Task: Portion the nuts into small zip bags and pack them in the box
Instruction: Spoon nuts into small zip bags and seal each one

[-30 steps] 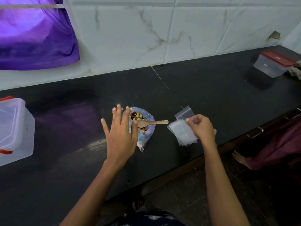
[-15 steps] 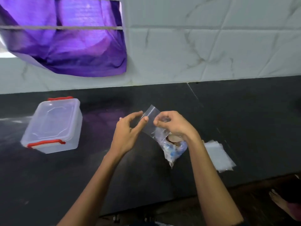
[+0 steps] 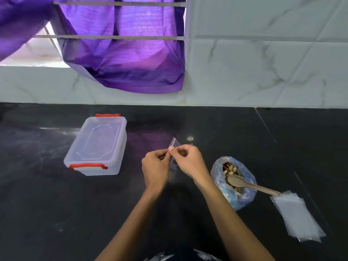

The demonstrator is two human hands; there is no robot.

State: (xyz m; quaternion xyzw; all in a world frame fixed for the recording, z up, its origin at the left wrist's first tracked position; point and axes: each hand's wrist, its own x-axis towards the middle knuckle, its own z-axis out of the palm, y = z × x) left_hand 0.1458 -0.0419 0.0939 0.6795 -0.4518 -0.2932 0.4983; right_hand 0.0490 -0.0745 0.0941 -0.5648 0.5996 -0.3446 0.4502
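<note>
I pinch one empty zip bag [image 3: 174,147] between both hands, left [image 3: 155,167] and right [image 3: 188,160], mid-surface. I should peel its lips apart fully before spooning; nuts [image 3: 230,169] sit just right, box [image 3: 97,146] left, lid on.

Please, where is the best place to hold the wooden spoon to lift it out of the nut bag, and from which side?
Probably grip the wooden spoon by its free handle end, coming from the right. The bowl lies in the nut bag, while the handle sticks out over the rim toward the stack of zip bags.
</note>
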